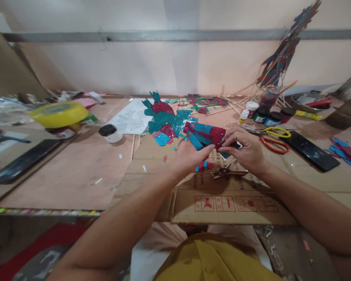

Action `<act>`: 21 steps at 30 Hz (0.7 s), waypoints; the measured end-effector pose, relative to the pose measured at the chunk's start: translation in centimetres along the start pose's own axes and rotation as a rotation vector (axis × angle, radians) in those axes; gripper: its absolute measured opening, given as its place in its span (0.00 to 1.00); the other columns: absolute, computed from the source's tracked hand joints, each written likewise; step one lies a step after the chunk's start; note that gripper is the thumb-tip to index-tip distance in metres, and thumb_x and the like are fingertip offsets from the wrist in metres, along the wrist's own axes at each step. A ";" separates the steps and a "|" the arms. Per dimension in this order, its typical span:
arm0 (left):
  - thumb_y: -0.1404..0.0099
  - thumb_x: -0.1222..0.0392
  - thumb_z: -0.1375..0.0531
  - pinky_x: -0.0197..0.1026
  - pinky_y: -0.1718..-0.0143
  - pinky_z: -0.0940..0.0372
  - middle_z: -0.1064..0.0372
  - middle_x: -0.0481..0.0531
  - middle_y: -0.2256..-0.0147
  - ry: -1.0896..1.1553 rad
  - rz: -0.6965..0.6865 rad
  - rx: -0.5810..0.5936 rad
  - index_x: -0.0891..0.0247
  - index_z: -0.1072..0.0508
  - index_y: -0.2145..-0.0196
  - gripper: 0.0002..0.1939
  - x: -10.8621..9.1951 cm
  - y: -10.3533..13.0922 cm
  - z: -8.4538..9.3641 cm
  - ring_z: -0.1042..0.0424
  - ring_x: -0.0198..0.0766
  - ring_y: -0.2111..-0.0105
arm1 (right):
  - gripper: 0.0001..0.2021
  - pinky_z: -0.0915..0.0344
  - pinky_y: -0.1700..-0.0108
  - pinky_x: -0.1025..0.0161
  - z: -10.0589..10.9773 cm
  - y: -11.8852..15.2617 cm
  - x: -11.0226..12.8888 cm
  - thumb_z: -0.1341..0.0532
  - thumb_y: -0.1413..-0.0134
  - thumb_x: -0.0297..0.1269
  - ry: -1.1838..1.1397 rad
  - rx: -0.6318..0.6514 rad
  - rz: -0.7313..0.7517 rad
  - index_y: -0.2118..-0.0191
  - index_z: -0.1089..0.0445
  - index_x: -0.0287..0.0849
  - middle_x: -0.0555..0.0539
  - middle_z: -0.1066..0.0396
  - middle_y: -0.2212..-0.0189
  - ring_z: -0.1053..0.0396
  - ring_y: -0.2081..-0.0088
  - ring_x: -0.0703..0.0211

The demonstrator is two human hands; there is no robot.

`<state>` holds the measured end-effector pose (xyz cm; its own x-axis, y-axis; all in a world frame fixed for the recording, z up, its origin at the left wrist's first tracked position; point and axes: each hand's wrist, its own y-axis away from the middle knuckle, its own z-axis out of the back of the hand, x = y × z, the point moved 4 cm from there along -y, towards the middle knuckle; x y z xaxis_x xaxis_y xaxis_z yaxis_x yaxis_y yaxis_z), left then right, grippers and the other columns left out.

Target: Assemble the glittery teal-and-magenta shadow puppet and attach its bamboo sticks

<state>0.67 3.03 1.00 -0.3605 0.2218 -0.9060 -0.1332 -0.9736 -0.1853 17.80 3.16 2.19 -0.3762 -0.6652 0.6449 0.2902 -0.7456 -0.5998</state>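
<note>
In the head view, a flat cardboard sheet (152, 179) lay on the tabletop (84, 168) under both hands. Nearest the work, a metal hand tool (226, 172) lay at six o'clock, close below the right hand (247, 150), and a small striped piece (204, 166) sat at seven, beside the left hand (190, 156). Shiny teal cut-outs (163, 119) crowded ten o'clock, with a drawing sheet (128, 117) beyond them. A black-lidded jar (111, 134) and a yellow tape roll (58, 113) were toward nine. Paint jars (266, 116) stood at two, red- and yellow-handled scissors (276, 136) and a black phone (310, 151) lay toward three, and stick-mounted cut-outs (283, 58) rose at one.

The blue and magenta piece (206, 134) was at the centre, over the cardboard. The right thumb and forefinger pinched its near edge at the magenta end; the left thumb pressed its near side, the left fingers largely hidden.

Its long axis ran roughly from ten to four o'clock, the broad magenta end toward the right hand. A separate blue strip on it slanted toward five, from a pink dot down to the left thumb.
</note>
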 end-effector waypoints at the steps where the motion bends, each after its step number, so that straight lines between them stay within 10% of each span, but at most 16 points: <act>1: 0.44 0.57 0.38 0.39 0.73 0.37 0.35 0.46 0.83 0.007 -0.011 0.001 0.61 0.30 0.83 0.13 0.0 0.0 0.0 0.35 0.35 0.80 | 0.13 0.35 0.58 0.53 0.0 0.0 0.0 0.32 0.50 0.48 0.001 0.005 -0.010 0.76 0.29 0.46 0.47 0.29 0.72 0.31 0.65 0.53; 21: 0.46 0.51 0.34 0.36 0.79 0.40 0.37 0.44 0.83 0.237 -0.026 0.169 0.64 0.31 0.78 0.15 0.9 -0.6 0.4 0.39 0.30 0.82 | 0.07 0.34 0.64 0.62 0.5 0.2 0.3 0.31 0.49 0.37 0.004 0.032 0.296 0.72 0.27 0.44 0.48 0.31 0.71 0.31 0.67 0.60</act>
<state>0.12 3.85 0.48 -0.1321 0.2088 -0.9690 -0.2990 -0.9404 -0.1619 18.17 2.83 2.49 -0.2749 -0.8536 0.4425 0.4151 -0.5205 -0.7462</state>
